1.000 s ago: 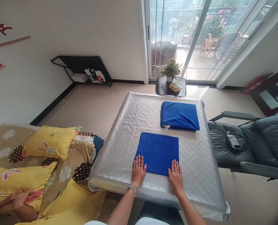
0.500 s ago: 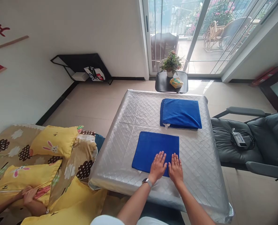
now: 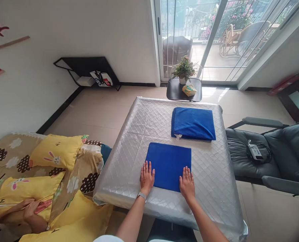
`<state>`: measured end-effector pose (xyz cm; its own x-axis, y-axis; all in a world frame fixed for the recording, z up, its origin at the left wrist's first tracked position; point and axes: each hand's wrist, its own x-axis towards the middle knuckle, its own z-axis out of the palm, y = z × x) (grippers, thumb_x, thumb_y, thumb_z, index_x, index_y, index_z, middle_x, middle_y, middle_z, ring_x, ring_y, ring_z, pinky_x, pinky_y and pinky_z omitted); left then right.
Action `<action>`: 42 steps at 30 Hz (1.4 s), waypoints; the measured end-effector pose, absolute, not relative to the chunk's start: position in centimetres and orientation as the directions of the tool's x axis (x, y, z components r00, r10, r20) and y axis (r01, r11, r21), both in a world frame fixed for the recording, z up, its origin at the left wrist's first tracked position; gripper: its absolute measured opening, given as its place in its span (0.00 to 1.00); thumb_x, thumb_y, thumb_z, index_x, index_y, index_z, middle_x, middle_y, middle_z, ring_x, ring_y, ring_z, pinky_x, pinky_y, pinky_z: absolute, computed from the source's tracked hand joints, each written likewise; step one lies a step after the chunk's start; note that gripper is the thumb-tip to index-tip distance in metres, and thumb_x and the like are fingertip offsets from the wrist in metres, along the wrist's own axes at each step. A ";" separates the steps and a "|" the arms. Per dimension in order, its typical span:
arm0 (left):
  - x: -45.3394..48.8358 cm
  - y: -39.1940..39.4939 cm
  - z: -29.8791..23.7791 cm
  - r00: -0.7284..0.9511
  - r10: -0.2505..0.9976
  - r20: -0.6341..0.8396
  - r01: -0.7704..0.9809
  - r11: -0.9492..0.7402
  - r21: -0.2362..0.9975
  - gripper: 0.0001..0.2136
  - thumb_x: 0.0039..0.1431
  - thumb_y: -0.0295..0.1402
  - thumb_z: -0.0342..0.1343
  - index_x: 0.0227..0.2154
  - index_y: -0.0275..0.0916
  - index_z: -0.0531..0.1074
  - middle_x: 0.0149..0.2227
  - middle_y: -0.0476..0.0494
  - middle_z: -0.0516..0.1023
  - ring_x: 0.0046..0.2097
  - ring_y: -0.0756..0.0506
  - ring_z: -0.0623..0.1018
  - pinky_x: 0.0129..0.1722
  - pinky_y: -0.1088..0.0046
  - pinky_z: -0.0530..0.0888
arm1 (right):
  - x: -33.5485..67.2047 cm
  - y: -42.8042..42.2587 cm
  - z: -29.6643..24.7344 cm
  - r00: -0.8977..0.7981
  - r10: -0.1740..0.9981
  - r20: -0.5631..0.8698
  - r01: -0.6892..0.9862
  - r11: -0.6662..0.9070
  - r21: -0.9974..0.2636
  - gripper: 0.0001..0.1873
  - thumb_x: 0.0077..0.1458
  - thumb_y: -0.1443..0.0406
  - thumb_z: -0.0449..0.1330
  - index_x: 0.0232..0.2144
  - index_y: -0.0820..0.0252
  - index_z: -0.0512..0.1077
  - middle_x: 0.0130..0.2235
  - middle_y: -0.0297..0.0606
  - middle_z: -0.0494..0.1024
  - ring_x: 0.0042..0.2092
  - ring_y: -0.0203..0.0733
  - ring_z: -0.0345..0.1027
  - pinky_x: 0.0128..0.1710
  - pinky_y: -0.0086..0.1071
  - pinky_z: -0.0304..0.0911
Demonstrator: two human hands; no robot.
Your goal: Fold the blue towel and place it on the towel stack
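A folded blue towel (image 3: 168, 163) lies flat on the silver quilted table cover (image 3: 129, 148) near the front edge. My left hand (image 3: 147, 177) rests flat and open on the towel's near left corner, a watch on its wrist. My right hand (image 3: 187, 183) lies flat and open on the near right corner. Farther back on the table sits a stack of folded blue towels (image 3: 193, 123) with a white tag at its front left.
A grey reclining chair (image 3: 265, 154) with a remote on it stands right of the table. A small black side table (image 3: 184, 92) with a potted plant stands beyond. At left, another person's hands (image 3: 30, 208) rest on yellow patterned pillows (image 3: 56, 151).
My left hand slid from the towel's middle back to its near left corner, after having swept rightward beside my right hand. The right hand stayed at the right corner.
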<state>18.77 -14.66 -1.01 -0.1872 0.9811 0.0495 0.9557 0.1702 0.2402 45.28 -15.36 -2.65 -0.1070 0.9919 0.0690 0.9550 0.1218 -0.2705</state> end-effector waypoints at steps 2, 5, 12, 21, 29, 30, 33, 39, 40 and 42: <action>18.1 -15.0 -1.2 -0.182 0.982 0.052 0.956 0.164 0.242 0.29 0.73 0.42 0.37 0.71 0.45 0.35 0.73 0.43 0.44 0.72 0.41 0.50 0.70 0.52 0.54 | 45.3 -15.3 -2.3 -0.107 0.992 0.060 0.955 0.119 -0.271 0.34 0.70 0.57 0.38 0.72 0.68 0.38 0.72 0.48 0.46 0.73 0.47 0.36 0.71 0.47 0.38; 18.4 -15.0 -1.4 -0.193 0.979 0.060 0.955 0.173 0.241 0.29 0.73 0.43 0.37 0.71 0.44 0.35 0.73 0.41 0.43 0.72 0.41 0.49 0.70 0.52 0.54 | 45.4 -14.2 -1.6 -0.086 0.995 0.053 0.960 0.097 -0.263 0.34 0.70 0.58 0.37 0.72 0.68 0.40 0.72 0.48 0.46 0.73 0.47 0.36 0.71 0.47 0.37; 17.6 -14.8 -1.1 -0.206 0.978 0.036 0.943 0.189 0.275 0.29 0.73 0.43 0.37 0.71 0.45 0.36 0.73 0.40 0.44 0.72 0.40 0.52 0.68 0.51 0.59 | 45.5 -8.6 -1.9 -0.039 0.999 0.034 0.962 0.046 -0.269 0.34 0.70 0.57 0.34 0.71 0.72 0.42 0.72 0.50 0.45 0.73 0.47 0.35 0.71 0.48 0.37; 29.9 -9.2 1.8 0.225 0.973 0.053 0.911 -0.229 0.343 0.29 0.71 0.37 0.41 0.72 0.42 0.41 0.72 0.43 0.47 0.72 0.41 0.51 0.69 0.56 0.59 | 45.8 -8.5 -3.1 -0.051 0.998 0.037 0.964 0.059 -0.260 0.35 0.69 0.60 0.37 0.72 0.70 0.35 0.73 0.49 0.41 0.73 0.48 0.34 0.70 0.48 0.36; 31.9 -6.9 0.0 0.223 0.974 0.040 0.907 -0.222 0.357 0.29 0.71 0.41 0.41 0.71 0.44 0.44 0.72 0.46 0.48 0.72 0.44 0.49 0.70 0.56 0.56 | 45.9 -8.5 -2.7 -0.053 0.998 0.029 0.969 0.059 -0.240 0.35 0.69 0.60 0.37 0.72 0.70 0.36 0.73 0.48 0.41 0.73 0.47 0.33 0.70 0.47 0.36; 30.4 -7.1 -0.2 0.165 0.986 0.038 0.924 -0.168 0.343 0.29 0.72 0.41 0.41 0.71 0.44 0.44 0.72 0.46 0.48 0.72 0.43 0.49 0.70 0.55 0.56 | 45.8 -8.4 -2.6 -0.049 0.999 0.023 0.969 0.053 -0.242 0.35 0.69 0.59 0.37 0.72 0.71 0.38 0.73 0.48 0.42 0.73 0.46 0.33 0.71 0.47 0.36; 25.0 -8.2 -0.4 -0.029 0.998 0.049 0.960 0.014 0.279 0.29 0.72 0.41 0.39 0.71 0.43 0.42 0.72 0.43 0.47 0.73 0.41 0.49 0.70 0.52 0.55 | 45.5 -8.3 -2.6 -0.033 0.999 0.014 0.968 0.036 -0.250 0.34 0.69 0.58 0.35 0.71 0.73 0.43 0.73 0.49 0.43 0.73 0.45 0.33 0.71 0.46 0.35; 18.2 -10.3 -0.7 -0.164 0.984 0.074 0.966 0.145 0.215 0.30 0.72 0.42 0.38 0.71 0.41 0.38 0.73 0.39 0.45 0.72 0.41 0.50 0.70 0.53 0.55 | 45.7 -8.5 -2.7 -0.053 0.998 0.022 0.962 0.057 -0.267 0.35 0.69 0.56 0.34 0.71 0.71 0.43 0.73 0.48 0.43 0.73 0.47 0.32 0.71 0.48 0.35; 18.0 -10.4 -0.8 -0.157 0.985 0.069 0.966 0.139 0.216 0.30 0.72 0.42 0.38 0.71 0.40 0.38 0.73 0.39 0.45 0.72 0.41 0.50 0.70 0.54 0.55 | 45.8 -8.3 -2.6 -0.053 0.998 0.025 0.963 0.058 -0.265 0.35 0.69 0.56 0.34 0.71 0.72 0.43 0.72 0.48 0.44 0.73 0.47 0.33 0.71 0.48 0.35; 18.2 -10.3 -0.9 -0.158 0.985 0.065 0.966 0.140 0.219 0.30 0.72 0.42 0.38 0.71 0.40 0.38 0.73 0.38 0.45 0.72 0.41 0.50 0.70 0.53 0.55 | 46.0 -7.6 -2.2 -0.047 0.998 0.035 0.964 0.055 -0.260 0.35 0.70 0.56 0.34 0.71 0.72 0.43 0.72 0.49 0.44 0.73 0.47 0.33 0.71 0.49 0.35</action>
